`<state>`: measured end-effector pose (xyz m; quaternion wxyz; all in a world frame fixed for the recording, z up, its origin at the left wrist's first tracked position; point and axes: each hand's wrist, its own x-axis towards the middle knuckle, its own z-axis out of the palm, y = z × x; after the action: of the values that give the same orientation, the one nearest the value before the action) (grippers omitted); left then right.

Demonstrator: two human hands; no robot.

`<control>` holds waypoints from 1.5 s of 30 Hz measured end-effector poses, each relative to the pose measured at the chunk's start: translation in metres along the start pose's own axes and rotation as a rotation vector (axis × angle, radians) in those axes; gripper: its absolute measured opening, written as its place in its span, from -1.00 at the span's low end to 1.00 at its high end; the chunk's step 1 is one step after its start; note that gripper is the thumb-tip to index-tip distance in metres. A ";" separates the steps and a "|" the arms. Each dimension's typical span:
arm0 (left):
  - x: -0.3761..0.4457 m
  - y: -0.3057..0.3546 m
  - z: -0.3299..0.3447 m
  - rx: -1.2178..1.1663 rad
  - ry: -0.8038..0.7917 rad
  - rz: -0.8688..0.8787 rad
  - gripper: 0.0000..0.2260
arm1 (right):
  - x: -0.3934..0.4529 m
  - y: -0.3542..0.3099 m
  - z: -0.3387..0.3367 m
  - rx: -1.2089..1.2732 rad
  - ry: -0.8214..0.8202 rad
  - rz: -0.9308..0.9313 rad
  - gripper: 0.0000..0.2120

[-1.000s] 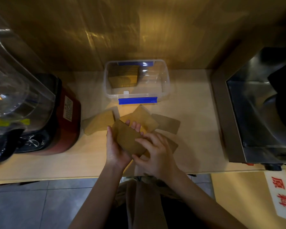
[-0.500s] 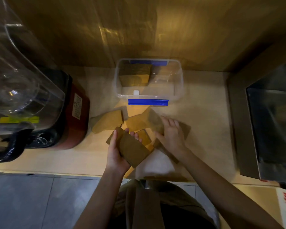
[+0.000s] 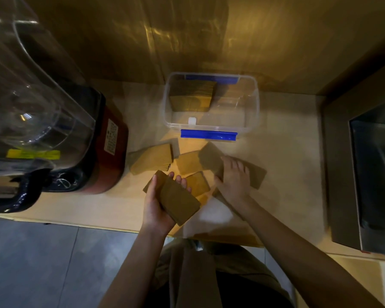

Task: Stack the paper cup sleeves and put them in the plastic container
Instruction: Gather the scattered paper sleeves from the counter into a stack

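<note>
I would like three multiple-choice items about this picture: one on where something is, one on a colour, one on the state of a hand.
1. Where in the plastic container does the stack of sleeves sit?
A. back left part
B. front right corner
C. on its rim

2. What colour is the container's front latch?
A. red
B. blue
C. green

3. What is the left hand doing?
A. lying empty on the counter
B. gripping a bundle of sleeves
C. reaching into the container

Answers: 1 A, the stack stands against the left and back walls. 2 B, the strip along the near rim is blue. 3 B, thumb and fingers wrap the bundle above the counter.
</note>
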<state>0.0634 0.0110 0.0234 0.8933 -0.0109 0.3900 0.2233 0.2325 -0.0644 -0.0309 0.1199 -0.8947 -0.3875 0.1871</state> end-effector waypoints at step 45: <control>-0.002 -0.027 0.023 0.189 -0.062 -0.036 -0.39 | -0.077 -0.016 -0.077 0.694 0.109 0.115 -0.50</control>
<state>0.0890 -0.0100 0.0366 0.9059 0.0731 0.3811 0.1696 0.2065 -0.1155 0.0629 0.4265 -0.8297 -0.2430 0.2659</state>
